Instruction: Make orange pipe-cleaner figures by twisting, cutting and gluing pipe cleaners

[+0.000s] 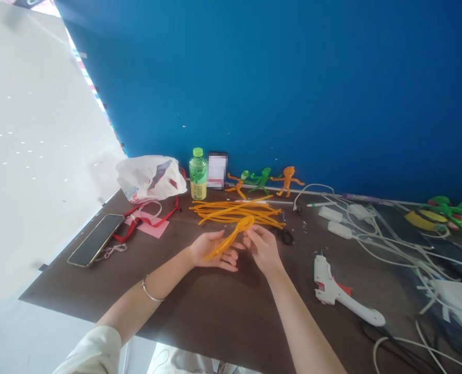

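A bent bundle of orange pipe cleaners [229,240], looped at its upper end, lies slantwise between my hands above the table. My right hand [263,250] pinches it near the loop, thumb against fingers. Beneath the loose ends, my left hand [204,248] is palm up with its fingers apart, and the strands lie over the palm. Just behind the hands, more orange pipe cleaners [236,212] are spread in a loose pile. Small pipe-cleaner figures stand by the wall: an orange one [289,180], a green one [265,179] and an orange one with a green head [236,185].
A white glue gun [328,280] lies right of my hands, near white cables and adapters [340,230]. At the back are a green-capped bottle [198,176] and a white plastic bag [150,176]. A phone [97,240] and pink paper [156,228] lie left. A blue wall [273,93] bounds the table.
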`<action>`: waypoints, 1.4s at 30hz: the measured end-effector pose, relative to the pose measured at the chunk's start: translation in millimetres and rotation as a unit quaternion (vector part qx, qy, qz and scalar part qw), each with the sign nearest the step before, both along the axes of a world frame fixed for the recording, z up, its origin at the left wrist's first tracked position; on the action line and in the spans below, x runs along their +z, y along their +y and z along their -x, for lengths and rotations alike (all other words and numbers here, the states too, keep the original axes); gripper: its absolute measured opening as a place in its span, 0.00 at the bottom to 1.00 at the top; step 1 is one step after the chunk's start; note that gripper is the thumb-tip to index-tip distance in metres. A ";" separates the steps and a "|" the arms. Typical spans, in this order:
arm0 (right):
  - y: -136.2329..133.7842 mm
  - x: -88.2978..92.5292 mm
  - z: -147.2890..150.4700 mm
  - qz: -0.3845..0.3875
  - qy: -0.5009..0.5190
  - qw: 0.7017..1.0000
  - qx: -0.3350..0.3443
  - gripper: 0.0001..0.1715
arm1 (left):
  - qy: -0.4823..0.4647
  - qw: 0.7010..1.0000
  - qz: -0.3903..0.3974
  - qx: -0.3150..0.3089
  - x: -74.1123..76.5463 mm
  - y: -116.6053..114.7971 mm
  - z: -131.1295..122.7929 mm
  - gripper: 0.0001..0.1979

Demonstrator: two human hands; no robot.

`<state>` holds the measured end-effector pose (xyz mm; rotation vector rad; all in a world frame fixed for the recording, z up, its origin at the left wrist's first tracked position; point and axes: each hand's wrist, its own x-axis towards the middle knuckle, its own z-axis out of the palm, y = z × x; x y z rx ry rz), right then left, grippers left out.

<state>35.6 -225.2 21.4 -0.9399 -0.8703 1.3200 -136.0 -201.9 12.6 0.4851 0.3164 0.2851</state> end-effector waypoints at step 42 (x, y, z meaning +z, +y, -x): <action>5.4 -3.4 1.2 0.009 0.009 0.998 -0.069 0.12 | 0.339 0.668 -0.510 0.422 -1.7 -8.0 -4.1 0.10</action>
